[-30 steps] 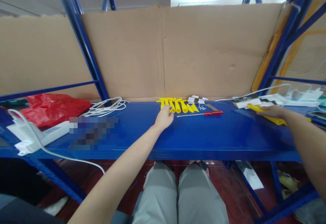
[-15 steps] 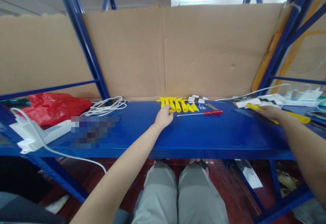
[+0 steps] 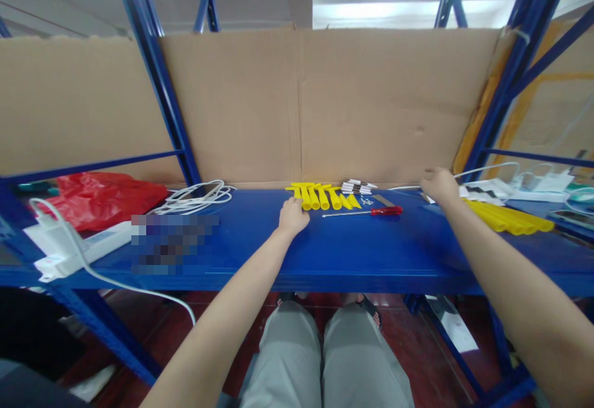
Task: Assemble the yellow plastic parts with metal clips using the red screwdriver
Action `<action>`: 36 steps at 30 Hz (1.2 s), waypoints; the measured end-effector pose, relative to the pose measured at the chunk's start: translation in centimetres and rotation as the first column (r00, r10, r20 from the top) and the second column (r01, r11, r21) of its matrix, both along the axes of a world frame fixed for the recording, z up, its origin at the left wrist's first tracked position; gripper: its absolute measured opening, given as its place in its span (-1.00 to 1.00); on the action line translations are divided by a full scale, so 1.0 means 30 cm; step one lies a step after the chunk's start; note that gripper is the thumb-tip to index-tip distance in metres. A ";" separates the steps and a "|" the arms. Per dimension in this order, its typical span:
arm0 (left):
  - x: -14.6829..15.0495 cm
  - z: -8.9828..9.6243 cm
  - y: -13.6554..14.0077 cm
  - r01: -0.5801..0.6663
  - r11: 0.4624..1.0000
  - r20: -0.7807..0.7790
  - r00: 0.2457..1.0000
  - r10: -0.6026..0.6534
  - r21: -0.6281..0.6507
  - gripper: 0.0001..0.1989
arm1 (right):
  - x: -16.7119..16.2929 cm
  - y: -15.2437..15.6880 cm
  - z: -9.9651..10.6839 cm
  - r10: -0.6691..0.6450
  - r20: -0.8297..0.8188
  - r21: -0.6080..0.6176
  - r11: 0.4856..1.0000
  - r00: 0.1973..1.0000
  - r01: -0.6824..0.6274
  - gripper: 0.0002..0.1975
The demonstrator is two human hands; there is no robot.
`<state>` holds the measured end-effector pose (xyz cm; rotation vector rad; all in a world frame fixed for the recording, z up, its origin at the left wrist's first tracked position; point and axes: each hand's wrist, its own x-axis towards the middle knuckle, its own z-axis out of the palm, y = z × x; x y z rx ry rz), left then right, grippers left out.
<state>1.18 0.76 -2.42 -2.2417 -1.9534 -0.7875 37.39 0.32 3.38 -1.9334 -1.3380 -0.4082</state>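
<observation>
My left hand (image 3: 293,216) rests on the blue bench with its fingers curled at the leftmost of several yellow T-shaped tubes (image 3: 323,197), which lie side by side; the fingers partly cover that tube. My right hand (image 3: 439,186) is over the right part of the bench, a little blurred, its fingers bent together. Whatever they may hold is hidden. Right of it, yellow tubes (image 3: 508,217) lie in a bunch, partly behind my right forearm. A red-handled screwdriver (image 3: 386,210), small yellow pointed pieces (image 3: 349,201) and white-and-brown strips (image 3: 357,187) lie between my hands.
On the left are a red plastic bag (image 3: 109,197), a coiled white cable (image 3: 197,196) and a white power strip (image 3: 99,246). A cardboard sheet (image 3: 297,104) closes off the back. More white adapters (image 3: 552,182) stand at right. Tiny metal parts (image 3: 367,200) lie near the screwdriver.
My right hand has left the yellow tubes at right and moved leftward, slightly up. My left hand has shifted slightly left and down, staying by the tube row. The view has tilted a little.
</observation>
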 end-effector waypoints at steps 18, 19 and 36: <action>-0.024 0.000 0.005 -0.068 0.984 0.001 0.998 0.069 -0.162 -0.49 | -0.153 0.057 -0.166 0.271 -0.175 -0.046 0.958 0.946 -0.283 -0.78; -0.024 0.002 0.003 -0.072 0.984 -0.002 0.997 0.073 -0.161 -0.49 | -0.155 0.059 -0.169 0.283 -0.175 -0.058 0.953 0.943 -0.297 -0.78; -0.039 0.025 0.020 -0.126 0.977 0.044 0.990 0.136 -0.175 -0.54 | -0.163 0.069 -0.182 0.323 -0.171 -0.075 0.938 0.931 -0.339 -0.77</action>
